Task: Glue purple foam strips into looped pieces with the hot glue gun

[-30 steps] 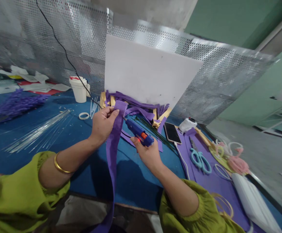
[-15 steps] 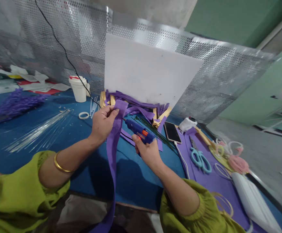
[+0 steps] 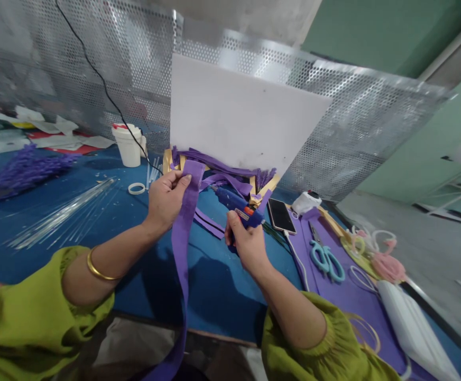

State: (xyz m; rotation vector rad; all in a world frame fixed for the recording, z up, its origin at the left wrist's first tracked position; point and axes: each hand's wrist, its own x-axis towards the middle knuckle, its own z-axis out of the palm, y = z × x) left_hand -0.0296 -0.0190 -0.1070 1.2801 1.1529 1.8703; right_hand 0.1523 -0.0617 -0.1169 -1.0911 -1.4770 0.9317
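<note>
Though beyond left hand [image 3: 166,200], red-topped cup [image 3: 129,148]

Cloth strip [image 3: 180,243] (quite matt).

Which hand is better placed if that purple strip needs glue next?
Probably the right hand: it holds the blue glue gun, with the nozzle pointing toward the purple strip. The left hand is occupied, pinching the strip near its upper end.
</note>
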